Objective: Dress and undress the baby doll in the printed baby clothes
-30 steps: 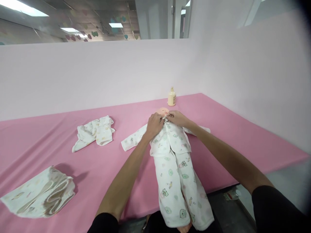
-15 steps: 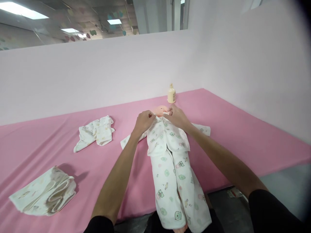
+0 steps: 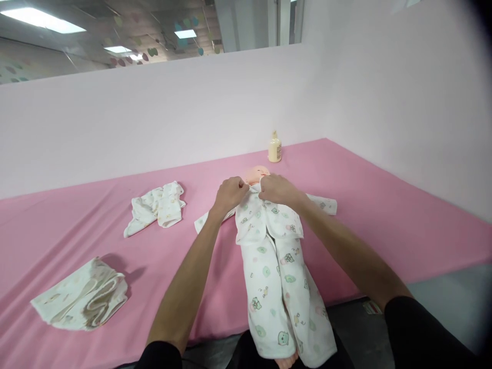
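A baby doll (image 3: 257, 175) lies on its back, its head largely hidden behind my hands. It wears a white pajama top (image 3: 251, 220) with green and pink animal prints and matching pajama pants (image 3: 265, 302). My left hand (image 3: 231, 193) is closed at the left side of the top's collar. On the opposite side, my right hand (image 3: 281, 189) grips the collar with curled fingers. Both sleeves stretch out sideways, and the top's front edges part below the chest. A bare foot (image 3: 287, 361) shows under the pants' hem, over the near edge.
The doll rests on a pink-covered table (image 3: 369, 220) against white walls. A cream pump bottle (image 3: 274, 148) stands behind its head. To the left lie a crumpled white printed garment (image 3: 157, 207) and a folded printed cloth (image 3: 82, 297).
My right fingers have curled further in at the collar, and my left hand stays at its side. The whole view has shifted slightly; the doll and cloths lie as before.
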The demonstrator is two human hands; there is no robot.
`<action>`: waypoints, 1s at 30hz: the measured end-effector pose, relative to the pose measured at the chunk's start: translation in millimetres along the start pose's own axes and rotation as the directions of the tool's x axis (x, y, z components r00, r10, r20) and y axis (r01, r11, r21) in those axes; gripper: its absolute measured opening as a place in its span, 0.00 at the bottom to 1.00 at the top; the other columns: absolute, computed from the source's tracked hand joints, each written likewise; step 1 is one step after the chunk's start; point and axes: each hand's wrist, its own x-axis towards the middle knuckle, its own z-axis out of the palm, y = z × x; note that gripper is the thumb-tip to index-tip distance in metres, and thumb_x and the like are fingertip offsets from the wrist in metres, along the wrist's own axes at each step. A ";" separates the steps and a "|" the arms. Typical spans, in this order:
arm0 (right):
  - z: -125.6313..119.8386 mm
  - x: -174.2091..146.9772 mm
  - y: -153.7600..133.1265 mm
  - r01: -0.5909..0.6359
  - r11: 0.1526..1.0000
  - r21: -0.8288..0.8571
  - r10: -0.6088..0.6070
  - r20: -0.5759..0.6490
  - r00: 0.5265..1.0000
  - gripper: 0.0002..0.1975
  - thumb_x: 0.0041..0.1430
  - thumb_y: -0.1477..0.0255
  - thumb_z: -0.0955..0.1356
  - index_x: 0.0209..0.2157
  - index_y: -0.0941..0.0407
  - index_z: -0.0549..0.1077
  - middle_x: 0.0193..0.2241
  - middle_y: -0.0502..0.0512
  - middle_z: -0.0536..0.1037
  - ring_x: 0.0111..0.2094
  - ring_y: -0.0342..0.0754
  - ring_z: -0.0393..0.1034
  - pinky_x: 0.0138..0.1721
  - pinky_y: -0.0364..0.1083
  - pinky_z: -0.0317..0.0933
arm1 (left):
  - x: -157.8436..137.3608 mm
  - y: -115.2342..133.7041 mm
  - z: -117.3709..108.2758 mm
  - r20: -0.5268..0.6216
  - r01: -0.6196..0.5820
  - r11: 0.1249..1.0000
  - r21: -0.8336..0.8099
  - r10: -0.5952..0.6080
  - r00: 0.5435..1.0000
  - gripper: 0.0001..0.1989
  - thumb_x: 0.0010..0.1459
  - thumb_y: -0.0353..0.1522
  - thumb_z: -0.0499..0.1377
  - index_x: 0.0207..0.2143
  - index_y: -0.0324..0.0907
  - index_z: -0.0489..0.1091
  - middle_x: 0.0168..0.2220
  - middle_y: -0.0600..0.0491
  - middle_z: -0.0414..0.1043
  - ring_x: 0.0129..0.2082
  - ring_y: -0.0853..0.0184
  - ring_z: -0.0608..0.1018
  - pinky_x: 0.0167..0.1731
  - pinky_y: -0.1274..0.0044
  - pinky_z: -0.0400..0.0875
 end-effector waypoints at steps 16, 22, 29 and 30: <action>-19.1 -1.1 23.5 -0.001 0.900 0.437 -0.047 0.098 0.994 0.12 0.53 0.75 0.65 0.18 0.55 0.60 0.20 0.50 0.65 0.22 0.42 0.56 0.25 0.45 0.48 | -11.7 19.4 -3.5 0.215 -0.319 0.948 -0.019 0.315 0.924 0.07 0.63 0.34 0.56 0.34 0.42 0.72 0.39 0.50 0.75 0.39 0.61 0.75 0.38 0.71 0.67; -23.8 2.4 38.2 0.053 0.839 0.541 -0.166 0.162 0.973 0.11 0.53 0.73 0.67 0.19 0.56 0.66 0.20 0.50 0.67 0.23 0.41 0.56 0.26 0.44 0.50 | -11.6 20.9 -3.8 0.173 -0.377 0.926 0.003 0.371 0.912 0.10 0.64 0.31 0.53 0.28 0.42 0.69 0.34 0.50 0.73 0.34 0.62 0.74 0.36 0.71 0.64; -17.2 6.8 36.3 0.048 0.891 0.451 -0.143 0.180 0.973 0.12 0.56 0.71 0.67 0.20 0.56 0.65 0.20 0.48 0.63 0.22 0.41 0.52 0.25 0.45 0.45 | -7.3 12.6 -3.0 0.197 -0.365 0.922 -0.130 0.385 0.902 0.09 0.64 0.32 0.54 0.32 0.42 0.72 0.37 0.51 0.74 0.37 0.64 0.73 0.38 0.73 0.65; -16.0 7.4 35.1 0.028 0.906 0.422 -0.112 0.175 0.978 0.11 0.55 0.73 0.68 0.20 0.56 0.65 0.20 0.48 0.63 0.22 0.41 0.52 0.25 0.45 0.44 | -7.8 12.3 -5.0 0.206 -0.360 0.919 -0.164 0.388 0.898 0.09 0.64 0.34 0.54 0.33 0.42 0.73 0.39 0.51 0.74 0.38 0.65 0.74 0.38 0.73 0.66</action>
